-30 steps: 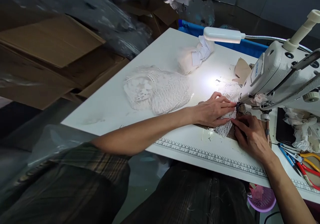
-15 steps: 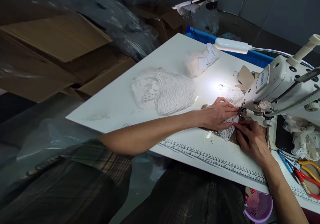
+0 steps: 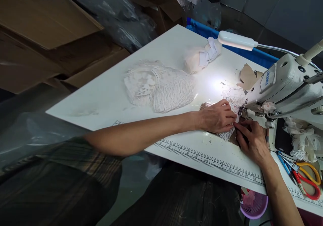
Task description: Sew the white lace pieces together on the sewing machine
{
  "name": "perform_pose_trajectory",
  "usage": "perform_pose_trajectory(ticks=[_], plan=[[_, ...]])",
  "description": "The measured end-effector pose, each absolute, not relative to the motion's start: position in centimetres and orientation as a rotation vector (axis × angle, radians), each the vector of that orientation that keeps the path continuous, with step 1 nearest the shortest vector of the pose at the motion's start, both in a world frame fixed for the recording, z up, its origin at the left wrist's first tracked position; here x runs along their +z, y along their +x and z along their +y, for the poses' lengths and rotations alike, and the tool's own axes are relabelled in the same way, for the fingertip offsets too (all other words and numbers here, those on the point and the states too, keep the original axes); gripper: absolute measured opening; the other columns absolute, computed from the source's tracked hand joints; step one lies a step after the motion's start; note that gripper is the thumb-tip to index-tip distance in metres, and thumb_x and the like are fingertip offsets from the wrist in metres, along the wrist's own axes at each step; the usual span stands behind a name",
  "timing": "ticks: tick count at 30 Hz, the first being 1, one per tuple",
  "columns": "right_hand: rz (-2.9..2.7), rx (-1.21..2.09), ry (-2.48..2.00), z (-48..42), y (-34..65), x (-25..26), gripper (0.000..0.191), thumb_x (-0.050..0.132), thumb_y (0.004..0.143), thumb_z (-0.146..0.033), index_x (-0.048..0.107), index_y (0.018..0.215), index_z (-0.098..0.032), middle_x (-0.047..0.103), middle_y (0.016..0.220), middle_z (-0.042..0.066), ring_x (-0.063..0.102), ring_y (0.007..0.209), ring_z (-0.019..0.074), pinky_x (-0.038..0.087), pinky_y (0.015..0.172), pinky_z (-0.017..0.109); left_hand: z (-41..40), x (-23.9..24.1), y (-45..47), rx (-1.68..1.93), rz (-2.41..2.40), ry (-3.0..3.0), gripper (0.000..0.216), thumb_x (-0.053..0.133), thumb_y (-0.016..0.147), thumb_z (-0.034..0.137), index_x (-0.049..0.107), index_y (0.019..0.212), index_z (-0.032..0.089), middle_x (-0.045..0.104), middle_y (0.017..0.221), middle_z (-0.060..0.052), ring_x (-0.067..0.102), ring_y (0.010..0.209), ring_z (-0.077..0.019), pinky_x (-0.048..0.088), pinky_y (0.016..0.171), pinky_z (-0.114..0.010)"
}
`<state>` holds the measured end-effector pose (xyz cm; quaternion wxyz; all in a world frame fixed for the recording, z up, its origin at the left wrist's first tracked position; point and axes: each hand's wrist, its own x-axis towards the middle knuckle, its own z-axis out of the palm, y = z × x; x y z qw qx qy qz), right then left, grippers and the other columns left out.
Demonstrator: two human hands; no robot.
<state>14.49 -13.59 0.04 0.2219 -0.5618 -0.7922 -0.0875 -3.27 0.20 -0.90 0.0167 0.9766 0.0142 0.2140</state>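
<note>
A strip of white lace [image 3: 233, 96] lies under the needle area of the white sewing machine [image 3: 282, 81]. On its left side, my left hand [image 3: 219, 117] has its fingers bent and closed on the lace, close to the presser foot [image 3: 241, 112]. My right hand [image 3: 253, 139] is just in front of the presser foot, thumb and index finger pinched at the lace's edge. The two hands nearly touch at the fingertips. Part of the lace is hidden beneath my left hand.
A larger pile of white lace [image 3: 166, 88] and a bundled pale cloth [image 3: 202, 57] lie on the white table [image 3: 101, 108]. A lamp [image 3: 237, 40] lights the sewing spot. Red-and-yellow-handled scissors [image 3: 306, 180] and blue snips [image 3: 285, 163] lie at right. Cardboard boxes [image 3: 50, 20] stand left.
My left hand's fingers, stretched flat over the lace before, are now curled in and drawn slightly back from the presser foot. My right hand stays at the lace's edge. The view has shifted slightly.
</note>
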Motion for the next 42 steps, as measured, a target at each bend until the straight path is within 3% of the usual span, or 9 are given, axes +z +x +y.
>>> perform_pose_trajectory(ticks=[16, 27, 35, 39, 42], plan=[[-2.186, -0.194, -1.763, -13.0, 14.1, 0.0, 0.035, 0.042, 0.098, -0.03, 0.063, 0.122, -0.016, 0.055, 0.097, 0.013, 0.058, 0.084, 0.0222, 0.057, 0.07, 0.038, -0.2, -0.3, -3.0, 0.477, 0.232, 3.099, 0.035, 0.043, 0.098, 0.033, 0.068, 0.114, 0.016, 0.064, 0.129, -0.012, 0.061, 0.099, -0.0254, 0.04, 0.088, -0.042], [-2.142, -0.189, -1.811, -12.8, 13.8, -0.2, 0.036, 0.043, 0.096, -0.029, 0.061, 0.126, -0.022, 0.057, 0.106, 0.014, 0.056, 0.082, 0.022, 0.057, 0.071, 0.041, -0.6, -0.6, -2.3, 0.445, 0.431, 3.061, 0.04, 0.039, 0.101, 0.036, 0.061, 0.125, 0.013, 0.06, 0.134, -0.014, 0.058, 0.108, -0.0274, 0.04, 0.087, -0.042], [-2.053, -0.028, -1.697, -13.4, 15.4, -0.4, 0.036, 0.045, 0.096, -0.032, 0.063, 0.127, -0.023, 0.062, 0.107, 0.013, 0.063, 0.093, 0.0231, 0.058, 0.083, 0.042, 0.2, -1.0, -2.4, 0.645, 0.416, 2.966, 0.036, 0.039, 0.101, 0.035, 0.06, 0.12, 0.013, 0.059, 0.135, -0.014, 0.057, 0.112, -0.0264, 0.038, 0.095, -0.043], [-1.92, 0.055, -1.696, -13.5, 16.5, -0.5, 0.035, 0.044, 0.096, -0.034, 0.064, 0.123, -0.027, 0.066, 0.105, 0.01, 0.063, 0.099, 0.0229, 0.053, 0.093, 0.048, 2.3, 0.2, -1.9, 0.686, 0.461, 2.971, 0.033, 0.035, 0.1, 0.025, 0.057, 0.123, 0.013, 0.059, 0.133, -0.015, 0.056, 0.109, -0.0247, 0.04, 0.09, -0.041], [-1.83, 0.1, -1.701, -13.3, 17.0, -0.4, 0.033, 0.047, 0.094, -0.036, 0.067, 0.116, -0.023, 0.068, 0.103, 0.01, 0.064, 0.099, 0.0228, 0.053, 0.091, 0.047, 4.0, 1.4, -1.1, 0.451, 0.546, 3.039, 0.034, 0.037, 0.101, 0.03, 0.06, 0.117, 0.011, 0.063, 0.122, -0.016, 0.058, 0.098, -0.0249, 0.039, 0.08, -0.038]])
